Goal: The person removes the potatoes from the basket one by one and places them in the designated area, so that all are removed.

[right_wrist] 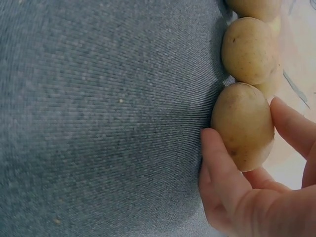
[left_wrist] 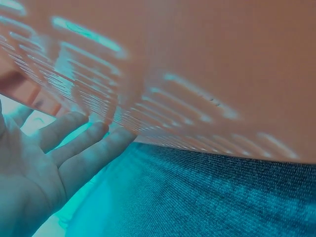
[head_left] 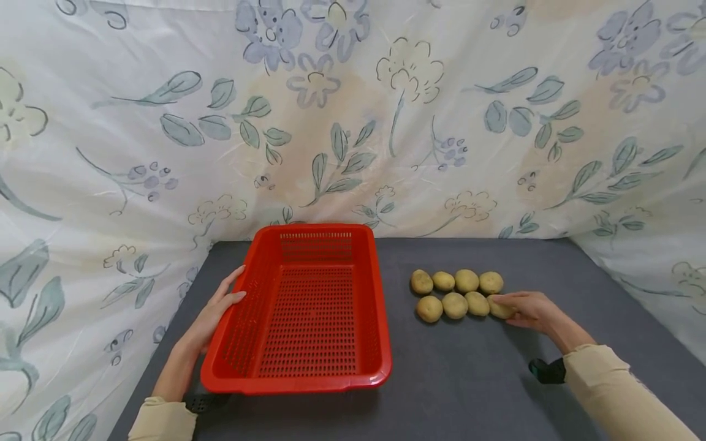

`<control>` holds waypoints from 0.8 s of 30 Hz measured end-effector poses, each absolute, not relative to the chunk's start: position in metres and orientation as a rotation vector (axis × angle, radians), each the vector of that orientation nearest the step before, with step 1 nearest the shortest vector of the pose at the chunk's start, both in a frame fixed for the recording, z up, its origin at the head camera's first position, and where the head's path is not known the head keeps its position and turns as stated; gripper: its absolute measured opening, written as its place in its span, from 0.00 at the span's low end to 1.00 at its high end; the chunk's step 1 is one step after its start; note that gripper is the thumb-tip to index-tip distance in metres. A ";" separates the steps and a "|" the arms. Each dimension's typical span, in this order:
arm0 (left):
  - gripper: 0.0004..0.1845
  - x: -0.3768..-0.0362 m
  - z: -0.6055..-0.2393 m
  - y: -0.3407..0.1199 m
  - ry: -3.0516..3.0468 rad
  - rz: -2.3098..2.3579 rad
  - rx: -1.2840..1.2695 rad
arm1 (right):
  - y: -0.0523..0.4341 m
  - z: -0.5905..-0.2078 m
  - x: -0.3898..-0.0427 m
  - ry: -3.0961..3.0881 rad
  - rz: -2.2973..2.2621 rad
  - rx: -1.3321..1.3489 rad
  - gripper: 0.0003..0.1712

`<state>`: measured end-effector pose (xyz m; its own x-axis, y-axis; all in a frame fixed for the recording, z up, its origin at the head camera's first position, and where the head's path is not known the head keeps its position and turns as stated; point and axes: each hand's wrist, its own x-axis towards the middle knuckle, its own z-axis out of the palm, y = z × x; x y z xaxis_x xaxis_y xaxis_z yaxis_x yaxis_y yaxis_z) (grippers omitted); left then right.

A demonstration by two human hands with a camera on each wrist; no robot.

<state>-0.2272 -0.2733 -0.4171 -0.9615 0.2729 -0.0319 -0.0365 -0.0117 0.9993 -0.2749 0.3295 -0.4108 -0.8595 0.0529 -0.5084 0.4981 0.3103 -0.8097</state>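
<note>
My left hand (head_left: 212, 312) is at the left side of a red plastic basket (head_left: 295, 386), its thumb lying on the rim. In the left wrist view its straight fingers (left_wrist: 81, 163) touch the slotted outer wall. On the right, my right hand (head_left: 532, 309) holds the end potato (right_wrist: 242, 126) of the nearer row, thumb on one side and fingers on the other. That potato sits on the dark cloth against its neighbouring potato (right_wrist: 249, 52). Several more potatoes (head_left: 455, 305) lie in two short rows.
The basket's slotted floor (head_left: 309, 318) shows no potatoes. Dark grey cloth (head_left: 441, 380) covers the table. A floral curtain (head_left: 353, 122) hangs behind the table and along both sides. A dark device is strapped at each wrist.
</note>
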 end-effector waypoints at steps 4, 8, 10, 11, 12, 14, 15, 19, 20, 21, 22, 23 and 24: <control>0.33 -0.228 -0.417 -0.273 2.041 2.076 0.252 | 0.329 -0.409 -0.273 2.219 -1.528 0.478 0.48; 0.34 -0.229 -0.417 -0.275 2.055 2.060 0.242 | 0.329 -0.411 -0.267 2.327 -1.433 0.339 0.48; 0.34 -0.230 -0.416 -0.277 2.077 2.025 0.238 | 0.328 -0.414 -0.263 2.416 -1.349 0.249 0.47; 0.34 -0.231 -0.415 -0.278 2.099 1.997 0.234 | 0.327 -0.415 -0.261 2.470 -1.288 0.201 0.47; 0.35 -0.232 -0.415 -0.280 2.120 1.966 0.233 | 0.327 -0.416 -0.259 2.523 -1.225 0.160 0.49; 0.35 -0.233 -0.413 -0.283 2.193 1.882 0.239 | 0.325 -0.418 -0.254 2.610 -1.111 0.104 0.50; 0.35 -0.233 -0.412 -0.285 2.242 1.827 0.252 | 0.324 -0.420 -0.252 2.647 -1.059 0.076 0.50; 0.34 -0.235 -0.404 -0.291 2.487 1.551 0.332 | 0.323 -0.426 -0.245 2.790 -0.840 -0.033 0.48; 0.34 -0.235 -0.401 -0.292 2.559 1.464 0.361 | 0.324 -0.428 -0.244 2.827 -0.772 -0.039 0.48; 0.34 -0.235 -0.398 -0.293 2.637 1.380 0.400 | 0.325 -0.429 -0.243 2.858 -0.708 -0.029 0.48; 0.34 -0.236 -0.395 -0.293 2.719 1.290 0.421 | 0.326 -0.430 -0.243 2.888 -0.640 -0.008 0.49; 0.33 -0.237 -0.392 -0.293 2.804 1.194 0.444 | 0.328 -0.431 -0.243 2.916 -0.567 0.018 0.50; 0.34 -0.239 -0.388 -0.294 2.881 1.098 0.441 | 0.331 -0.431 -0.244 2.939 -0.501 0.047 0.52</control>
